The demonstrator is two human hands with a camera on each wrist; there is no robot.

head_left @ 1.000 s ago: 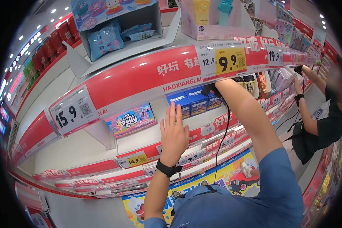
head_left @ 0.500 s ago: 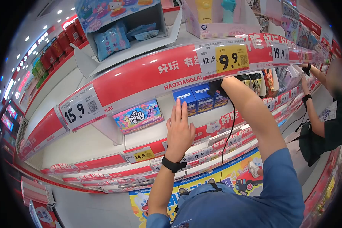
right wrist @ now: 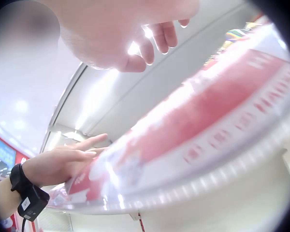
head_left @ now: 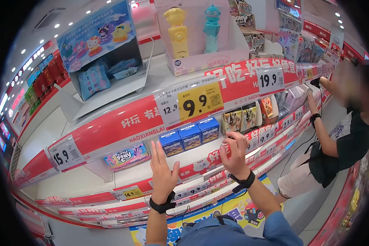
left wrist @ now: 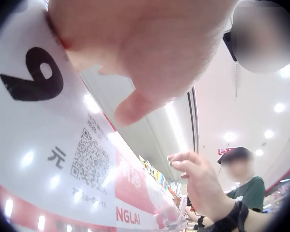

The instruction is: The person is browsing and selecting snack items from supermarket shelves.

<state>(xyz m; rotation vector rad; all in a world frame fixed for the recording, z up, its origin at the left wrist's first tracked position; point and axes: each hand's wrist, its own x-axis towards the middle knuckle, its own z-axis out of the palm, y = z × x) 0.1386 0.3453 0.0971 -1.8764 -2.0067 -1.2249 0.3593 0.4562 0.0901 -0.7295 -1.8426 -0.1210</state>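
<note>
My left hand [head_left: 164, 174] is raised before the lower shelf, its fingers straight and fingertips near the left end of a row of small blue boxes [head_left: 191, 136]. It holds nothing. To its left lies a My Little Pony box [head_left: 129, 157]. My right hand [head_left: 235, 155] hovers in front of the shelf edge, right of the blue boxes, with fingers loosely bent and nothing in them. In the left wrist view, a price tag [left wrist: 43, 130] fills the left side beside my palm. The right wrist view shows my bent fingers [right wrist: 145, 50] above a red shelf strip [right wrist: 198, 116].
A Sanrio display box [head_left: 96, 39] and a pink tray [head_left: 209, 61] with yellow and teal figure bottles stand on the upper shelf. Dark packets [head_left: 241, 119] sit right of the blue boxes. Another person [head_left: 336, 135] stands at the shelf on the right.
My right hand, hidden behind the upper shelf strip before, has come out and down into view with nothing in it. My left hand stays straight-fingered near the blue boxes. The head view has shifted.
</note>
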